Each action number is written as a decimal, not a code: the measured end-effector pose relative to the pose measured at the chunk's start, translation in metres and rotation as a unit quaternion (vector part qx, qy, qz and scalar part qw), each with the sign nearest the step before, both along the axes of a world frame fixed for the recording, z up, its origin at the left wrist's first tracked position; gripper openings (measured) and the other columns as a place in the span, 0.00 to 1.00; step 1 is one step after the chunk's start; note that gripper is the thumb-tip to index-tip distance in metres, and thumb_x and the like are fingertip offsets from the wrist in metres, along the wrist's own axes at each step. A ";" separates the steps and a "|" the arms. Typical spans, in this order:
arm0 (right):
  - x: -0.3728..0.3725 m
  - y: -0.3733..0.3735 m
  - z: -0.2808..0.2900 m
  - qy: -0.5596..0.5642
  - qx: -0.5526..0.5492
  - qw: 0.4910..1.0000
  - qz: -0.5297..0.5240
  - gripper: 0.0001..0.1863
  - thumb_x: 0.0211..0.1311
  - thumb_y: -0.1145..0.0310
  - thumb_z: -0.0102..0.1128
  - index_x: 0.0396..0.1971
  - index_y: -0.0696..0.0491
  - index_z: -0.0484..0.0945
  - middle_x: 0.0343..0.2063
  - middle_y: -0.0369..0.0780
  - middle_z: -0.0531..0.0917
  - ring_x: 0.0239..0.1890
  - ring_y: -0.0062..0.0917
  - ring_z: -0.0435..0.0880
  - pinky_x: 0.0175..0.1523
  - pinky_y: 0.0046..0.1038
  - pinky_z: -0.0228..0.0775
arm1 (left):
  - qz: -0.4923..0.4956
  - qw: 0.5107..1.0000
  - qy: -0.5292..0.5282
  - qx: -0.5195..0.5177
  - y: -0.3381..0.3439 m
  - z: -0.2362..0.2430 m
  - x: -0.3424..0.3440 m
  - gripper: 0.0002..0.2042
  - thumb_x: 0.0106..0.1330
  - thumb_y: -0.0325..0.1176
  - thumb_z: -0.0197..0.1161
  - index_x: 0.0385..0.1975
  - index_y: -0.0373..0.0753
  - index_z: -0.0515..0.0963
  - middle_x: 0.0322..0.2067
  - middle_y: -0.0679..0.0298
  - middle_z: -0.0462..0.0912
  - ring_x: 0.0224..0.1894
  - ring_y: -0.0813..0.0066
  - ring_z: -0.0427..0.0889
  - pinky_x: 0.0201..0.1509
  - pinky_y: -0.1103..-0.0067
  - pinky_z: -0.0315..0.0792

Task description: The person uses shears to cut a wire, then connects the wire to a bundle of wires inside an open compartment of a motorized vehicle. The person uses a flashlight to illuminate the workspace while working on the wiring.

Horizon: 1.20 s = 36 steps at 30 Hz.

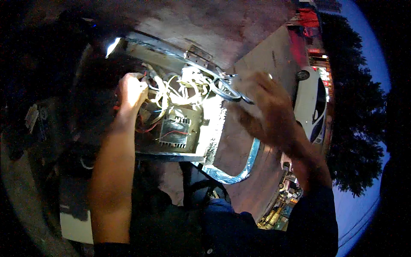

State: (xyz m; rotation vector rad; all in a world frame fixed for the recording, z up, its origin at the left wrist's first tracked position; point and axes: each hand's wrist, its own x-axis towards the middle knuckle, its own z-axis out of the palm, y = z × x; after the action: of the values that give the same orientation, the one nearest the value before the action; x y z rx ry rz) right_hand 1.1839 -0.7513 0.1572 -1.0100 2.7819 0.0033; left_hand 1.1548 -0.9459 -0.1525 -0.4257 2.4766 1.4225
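Note:
My left hand (133,91) is closed in a fist at the left end of a bundle of white wires (165,96), its fingers wrapped round wire ends. The wires run tangled through an open metal box (197,143), brightly lit from within my view. Low in the box sits a dark finned unit (174,132) with a thin red wire across it. Beyond the box's right edge my right hand (267,107) is smeared by motion. It is beside loops of grey cable (227,91); whether it holds them is hidden by blur.
A blue-white bent metal tube (244,171) sticks out below the box. A metal hinge or bracket (199,55) sits on its upper edge. A white car (309,100) stands on the road at right, with dark trees (355,103) behind. A bright lamp spot (112,47) shows at upper left.

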 end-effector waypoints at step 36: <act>-0.074 -0.076 -0.214 -0.123 0.123 0.984 -0.043 0.13 0.54 0.63 0.56 0.34 0.53 0.84 0.41 0.48 0.79 0.45 0.40 0.82 0.51 0.40 0.74 | -0.026 0.997 -0.017 0.066 0.009 0.009 -0.002 0.10 0.56 0.35 0.67 0.36 0.40 0.85 0.35 0.49 0.84 0.40 0.52 0.84 0.46 0.67 0.75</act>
State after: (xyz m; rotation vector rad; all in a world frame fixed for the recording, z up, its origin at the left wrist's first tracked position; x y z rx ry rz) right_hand 1.1099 -0.8277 -0.0564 -0.7723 2.5211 0.1937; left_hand 1.1530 -0.9372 -0.1434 -0.3520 2.3311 1.5337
